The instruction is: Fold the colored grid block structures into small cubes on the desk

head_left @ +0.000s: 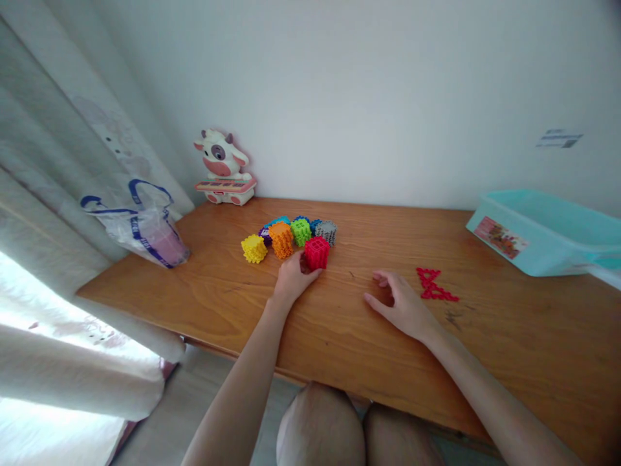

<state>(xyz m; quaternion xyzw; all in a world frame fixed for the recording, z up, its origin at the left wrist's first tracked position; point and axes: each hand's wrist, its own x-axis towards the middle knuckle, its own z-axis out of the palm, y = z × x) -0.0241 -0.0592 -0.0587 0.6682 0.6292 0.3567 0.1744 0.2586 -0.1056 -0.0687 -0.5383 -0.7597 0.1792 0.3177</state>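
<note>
My left hand (292,279) is closed round the near left side of a red stack of toothed plastic pieces (317,252) that stands on the table. Its thumb lies in front, while the other fingertips are partly hidden behind the stack. Close by are similar toothed stacks: yellow (255,248), orange (281,240), lime green (301,232) and grey (325,232), with purple and blue ones partly covered. My right hand (395,301) rests over the table, empty, its fingers curved and apart from the thumb. Just right of it lie flat red pieces (431,285) joined in an angular shape.
A cow-shaped toy keyboard (226,169) stands at the back left against the wall. On the left edge sits a clear plastic bag (145,230) with blue handles. A light-blue bin (548,233) stands at the right of the wooden table (349,343).
</note>
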